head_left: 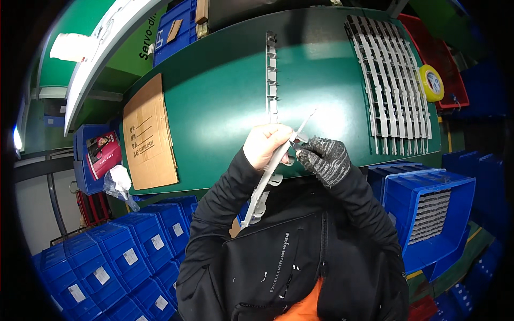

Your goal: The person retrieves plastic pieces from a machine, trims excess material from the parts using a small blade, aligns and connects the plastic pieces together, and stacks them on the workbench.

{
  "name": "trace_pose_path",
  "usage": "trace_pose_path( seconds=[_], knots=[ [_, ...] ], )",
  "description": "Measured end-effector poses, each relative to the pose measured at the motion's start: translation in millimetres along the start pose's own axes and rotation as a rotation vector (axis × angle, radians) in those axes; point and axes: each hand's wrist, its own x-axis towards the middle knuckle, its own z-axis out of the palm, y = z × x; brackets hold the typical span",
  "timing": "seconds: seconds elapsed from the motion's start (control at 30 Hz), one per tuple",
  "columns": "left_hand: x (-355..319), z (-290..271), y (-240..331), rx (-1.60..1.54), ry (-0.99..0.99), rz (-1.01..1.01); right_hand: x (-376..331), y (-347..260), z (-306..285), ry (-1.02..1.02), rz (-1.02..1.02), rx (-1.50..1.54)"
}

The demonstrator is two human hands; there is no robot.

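Note:
My left hand (266,144), bare, grips a long pale grey plastic strip (262,187) with curved clips along one side. The strip slants from near my chest up past my fingers, and its thin tip lies over the table. My right hand (327,160), in a dark grey knitted glove, is closed in a pinch against the strip beside my left fingers. A small dark bit shows at its fingertips, too small to name. Just beyond my left hand, a similar clip strip (272,75) lies straight on the green table (214,96).
Several pale strips (391,85) lie side by side at the right, next to a yellow tape roll (431,83) and a red bin (455,80). Flat cardboard (150,134) lies at the left. Blue crates (128,251) stand lower left; another crate (460,198) holding parts is at the right.

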Motion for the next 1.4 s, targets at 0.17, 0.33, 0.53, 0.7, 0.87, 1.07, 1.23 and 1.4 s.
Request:
trace_pose_path(
  seconds=[0.17,0.33,0.53,0.7,0.87,1.07,1.23,1.4],
  knots=[
    [0,1,2,0.018,-0.004,-0.007,0,0,3,0.043,-0.044,-0.022],
    [1,1,2,0.011,0.013,-0.028,0,-1,0,0.034,-0.094,-0.061],
    [2,2,1,0.001,0.000,-0.016,0,-1,-1,0.045,-0.079,-0.046],
    [2,2,-2,-0.049,-0.013,0.006,-1,1,0,0.041,-0.051,-0.026],
    [-1,9,2,-0.069,0.001,0.016,-4,2,6,0.123,-0.006,0.103],
    [-11,14,4,0.316,0.185,0.253,-3,-4,-4,0.026,0.219,0.457],
    [-13,18,14,1.003,0.225,0.638,-2,-14,-7,0.047,0.351,0.520],
    [-16,21,19,1.229,0.170,0.687,2,-15,0,0.108,0.235,0.339]
  ],
)
